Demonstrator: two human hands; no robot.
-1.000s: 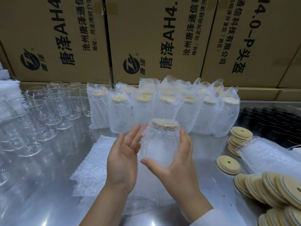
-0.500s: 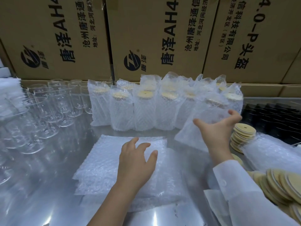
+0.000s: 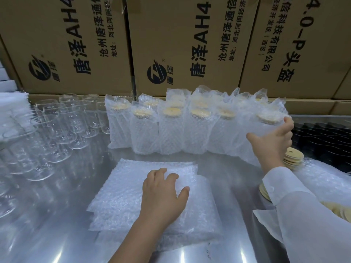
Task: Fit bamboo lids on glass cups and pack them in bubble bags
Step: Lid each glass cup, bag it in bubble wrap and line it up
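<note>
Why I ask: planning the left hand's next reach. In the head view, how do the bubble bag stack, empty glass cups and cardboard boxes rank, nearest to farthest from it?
1. bubble bag stack: directly under the left hand, touched by it.
2. empty glass cups: off to its left, further back.
3. cardboard boxes: at the very back.

- Glass cups [image 3: 19, 158] at the left blur and run off the edge.
- Bamboo lids [image 3: 340, 211] at lower right sit mostly behind the sleeve [image 3: 307, 215] and are cut by the edge.
- The right grip [image 3: 273, 141] covers the bagged cup's [image 3: 267, 118] near side.
- Dark objects [image 3: 322, 137] far right: too dim to identify.
</note>
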